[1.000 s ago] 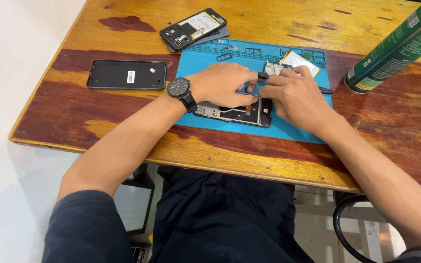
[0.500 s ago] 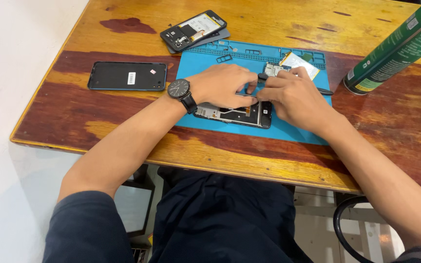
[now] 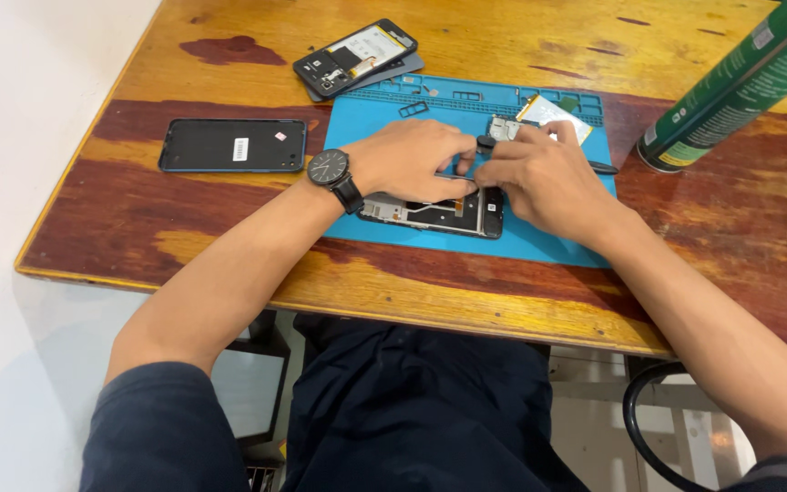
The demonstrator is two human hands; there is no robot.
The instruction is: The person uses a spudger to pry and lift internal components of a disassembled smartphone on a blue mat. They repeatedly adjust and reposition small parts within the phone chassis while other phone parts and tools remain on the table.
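An opened black smartphone chassis with exposed internal boards [image 3: 434,212] lies flat near the front edge of a blue rectangular silicone work mat [image 3: 539,241], its long axis running left to right. The visible interior shows a dark frame, pale metal shielding and small connector areas; the upper part of the chassis is covered by both hands, so that area cannot be read.

The left hand [image 3: 412,159] rests palm down across the top of the chassis, fingers curled narrowly toward the middle. A black round wristwatch on a dark strap [image 3: 330,169] sits on its wrist. The right hand [image 3: 544,178] meets it from the other side, fingers bunched close and touching the left fingertips over the chassis. Whether either hand pinches a small part cannot be told.

Just behind the hands, on the mat, lies a small detached component with a yellowish plate [image 3: 553,117]. A black flat phone panel [image 3: 232,145] lies left of the mat on the worn wooden table [image 3: 229,82]. A second opened phone body [image 3: 355,56] lies at the mat's rear left corner. A green cylindrical spray can [image 3: 740,87] lies tilted at the right.
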